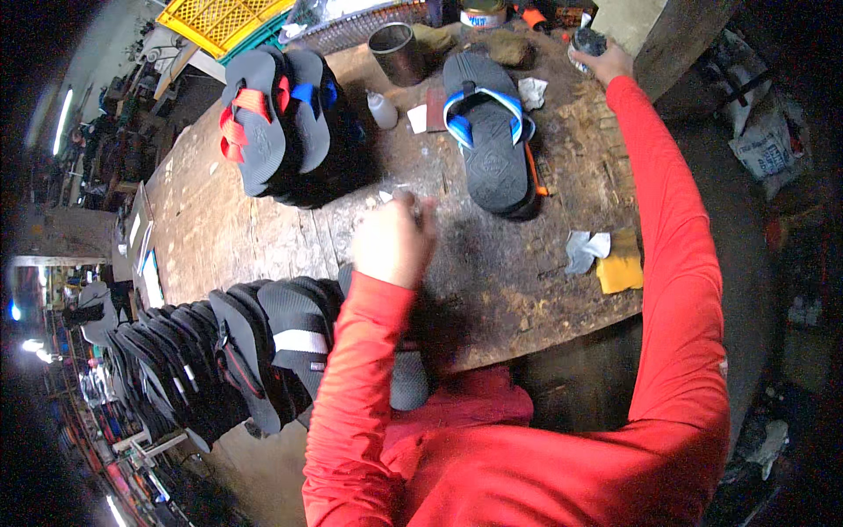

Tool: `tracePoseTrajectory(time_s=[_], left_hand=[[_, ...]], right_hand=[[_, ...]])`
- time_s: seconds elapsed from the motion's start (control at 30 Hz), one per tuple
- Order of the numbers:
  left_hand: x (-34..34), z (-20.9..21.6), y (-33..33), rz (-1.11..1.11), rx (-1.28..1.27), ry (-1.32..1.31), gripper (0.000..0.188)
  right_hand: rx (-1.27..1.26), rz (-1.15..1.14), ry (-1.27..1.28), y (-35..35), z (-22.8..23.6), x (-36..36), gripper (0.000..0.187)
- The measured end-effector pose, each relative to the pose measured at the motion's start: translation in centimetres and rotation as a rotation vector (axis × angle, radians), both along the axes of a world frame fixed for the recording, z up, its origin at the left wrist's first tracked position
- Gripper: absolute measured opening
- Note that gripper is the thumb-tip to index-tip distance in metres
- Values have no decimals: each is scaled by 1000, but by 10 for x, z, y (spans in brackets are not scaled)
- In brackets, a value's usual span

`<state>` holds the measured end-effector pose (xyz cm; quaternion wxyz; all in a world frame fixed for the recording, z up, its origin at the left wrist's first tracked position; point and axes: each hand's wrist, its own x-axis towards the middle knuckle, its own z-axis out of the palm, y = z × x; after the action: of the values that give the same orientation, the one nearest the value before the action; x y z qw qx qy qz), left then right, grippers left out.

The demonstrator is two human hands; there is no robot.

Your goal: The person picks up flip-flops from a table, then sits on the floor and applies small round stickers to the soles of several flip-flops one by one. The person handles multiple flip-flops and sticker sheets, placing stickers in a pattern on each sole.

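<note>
My left hand (392, 241) is over the middle of the wooden table, its fingers curled together. A small white scrap (385, 198) shows beside its fingertips; what the fingers hold, if anything, is hidden. At the far right corner, my right hand (608, 61) grips a small round container (587, 44) with a dark top. Between the two hands lies a black flip-flop (493, 167) with blue and white straps, stacked on another sole. Left of it stands a pile of dark flip-flops (263, 132), some with red straps, others with blue straps (307, 97).
Many black flip-flops (184, 360) stand in a row along the near left edge. A metal cup (395, 54), a white squeeze bottle (382, 111) and a labelled tin (483, 13) are at the back. Yellow cloth (620, 263) lies near the right edge, below a wooden post (694, 44).
</note>
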<state>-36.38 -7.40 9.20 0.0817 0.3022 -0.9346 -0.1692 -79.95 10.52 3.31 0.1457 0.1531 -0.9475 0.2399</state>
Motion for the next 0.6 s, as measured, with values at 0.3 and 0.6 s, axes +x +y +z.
tracePoseTrajectory(time_s=[0.3,0.6], left_hand=[[-8,-50,-72,-108,48,-229,62],[0,8,37,-501,14,321,34]], right_hand=[[-32,811,-254,94,80,213,60],[400,715,-171,98,45,275,24]])
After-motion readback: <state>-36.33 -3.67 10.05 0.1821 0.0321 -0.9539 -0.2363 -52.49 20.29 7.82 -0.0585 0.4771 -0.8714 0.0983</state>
